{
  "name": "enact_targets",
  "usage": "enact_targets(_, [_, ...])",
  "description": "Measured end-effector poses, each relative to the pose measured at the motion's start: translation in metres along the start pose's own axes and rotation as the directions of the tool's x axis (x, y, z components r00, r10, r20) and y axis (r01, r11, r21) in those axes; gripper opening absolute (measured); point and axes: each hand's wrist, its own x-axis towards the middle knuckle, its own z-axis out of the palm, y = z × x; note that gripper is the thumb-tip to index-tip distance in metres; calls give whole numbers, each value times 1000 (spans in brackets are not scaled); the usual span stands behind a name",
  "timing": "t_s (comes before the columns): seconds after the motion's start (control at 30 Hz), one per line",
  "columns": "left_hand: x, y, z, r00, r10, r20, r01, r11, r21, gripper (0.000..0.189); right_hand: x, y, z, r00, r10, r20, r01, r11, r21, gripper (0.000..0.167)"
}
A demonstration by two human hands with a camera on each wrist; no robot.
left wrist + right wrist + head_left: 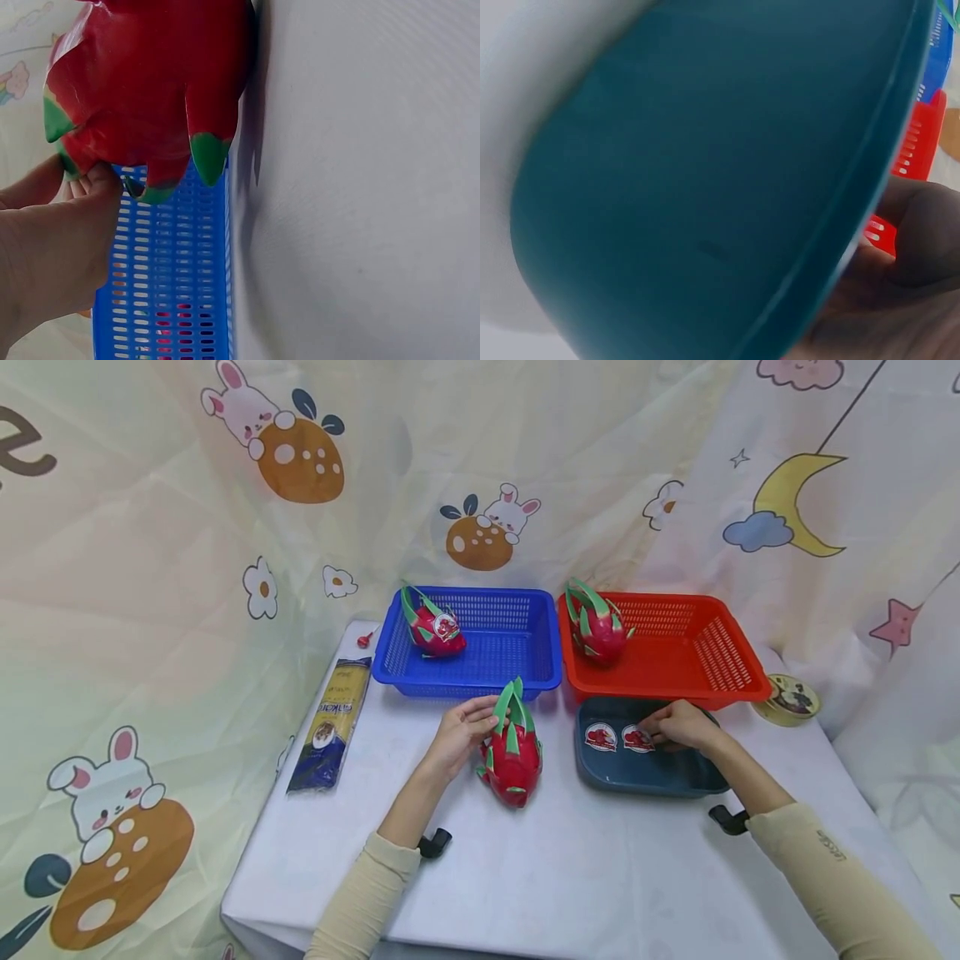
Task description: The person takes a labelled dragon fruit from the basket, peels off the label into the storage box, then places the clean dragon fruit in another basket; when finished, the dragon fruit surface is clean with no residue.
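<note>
A red dragon fruit [513, 764] with green-tipped scales is gripped by my left hand [463, 731], whose fingers pinch it near the green leaves at its top. In the left wrist view the same dragon fruit [161, 82] hangs close to the white tabletop. My right hand [686, 727] reaches into a dark teal tray [645, 777]. Its curled fingers pinch the right edge of a round sticker [634, 739] with a red dragon fruit picture. Left of that lies a second round sticker [601, 737]. The teal tray [705, 180] hides the right fingertips in the right wrist view.
Behind stand a blue basket [510, 681] and a red basket [675, 681]. A stickered dragon fruit [441, 635] lies in the blue one, another dragon fruit [600, 631] in the red. A pasta packet [330, 727] lies left, a round tin [787, 700] right.
</note>
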Motion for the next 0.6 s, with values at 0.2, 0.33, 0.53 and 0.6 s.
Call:
enact_targets(0.2, [0,0,-1,1000,1,1,-1,1000,-5,40,2,4,-1,1000,-26,-2,26,999,-26,38])
enact_targets(0.33, [0,1,-1,1000,6,0,-6,1000,0,40,4,8,-3,1000,-7,-21,6,998,-55,40])
enact_targets(0.53, [-1,1,0,1000,7,2,-7,1000,-2,39,5,12,-7,999,27,-19,-27,1000,-7,41])
enact_targets(0.6, [0,0,0,1000,6,3,-6,1000,-3,39,3,12,-9,999,30,-19,-29,1000,10,41])
